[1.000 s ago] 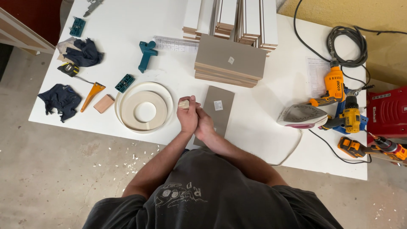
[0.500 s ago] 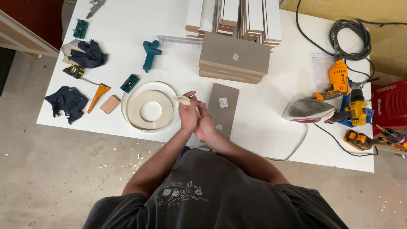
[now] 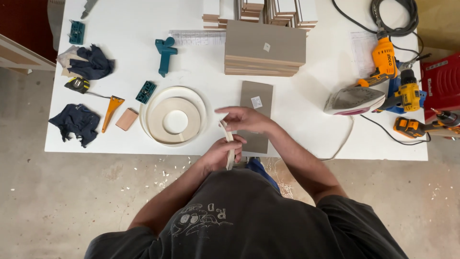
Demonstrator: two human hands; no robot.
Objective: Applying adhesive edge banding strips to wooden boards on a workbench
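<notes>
A thin cream strip of edge banding [image 3: 229, 146] runs between both hands at the table's front edge. My left hand [image 3: 221, 153] grips its lower end, and my right hand [image 3: 247, 120] pinches its upper end. Under my right hand lies a small grey-brown board [image 3: 258, 103] with a white sticker. To the left of the hands a large coil of the same cream banding [image 3: 175, 116] lies flat on the white table [image 3: 306, 139].
A stack of grey-brown boards [image 3: 265, 48] sits behind the small board, with white panels behind it. A clothes iron [image 3: 353, 100], an orange drill [image 3: 383, 60], yellow drills and cables crowd the right. Teal jigs, a tape measure, an orange scraper, a wood block and dark rags lie at the left.
My hands were pressed together over the board's left edge. They have since moved apart, the left hand drawing back toward the table's front edge, with the strip stretched between them.
</notes>
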